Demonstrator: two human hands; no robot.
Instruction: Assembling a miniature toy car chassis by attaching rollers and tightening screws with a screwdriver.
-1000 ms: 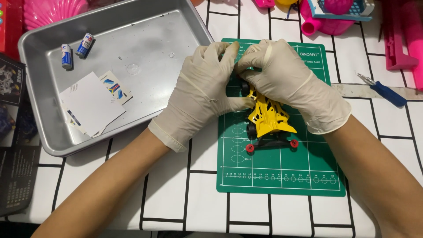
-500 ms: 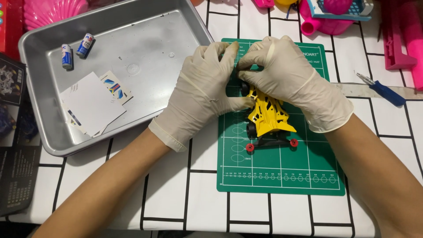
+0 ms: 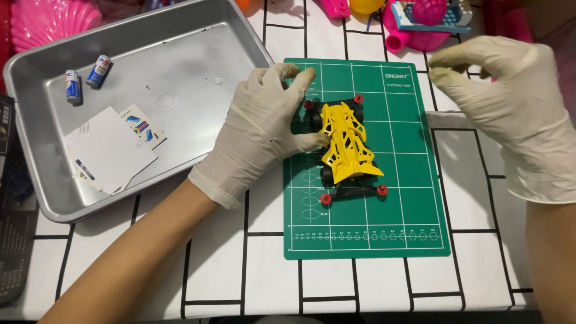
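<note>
A yellow toy race car (image 3: 345,144) with a black chassis and red rollers lies on a green cutting mat (image 3: 396,222). My left hand (image 3: 258,132), in a pale glove, grips the car's front left side with thumb and fingertips. My gloved right hand (image 3: 510,108) hovers off the mat's upper right corner, away from the car. Its thumb and forefinger are pinched close together and nothing shows between them.
A metal tray (image 3: 180,60) at the left holds two small batteries (image 3: 84,79) and white sticker sheets (image 3: 108,147). Pink and yellow plastic toys (image 3: 420,24) line the far edge. A dark booklet (image 3: 9,240) lies at the left border. The tabletop is white with black grid lines.
My right hand has let go of the car's front and pulled away up and to the right. My left hand stays on the car, which now shows in full.
</note>
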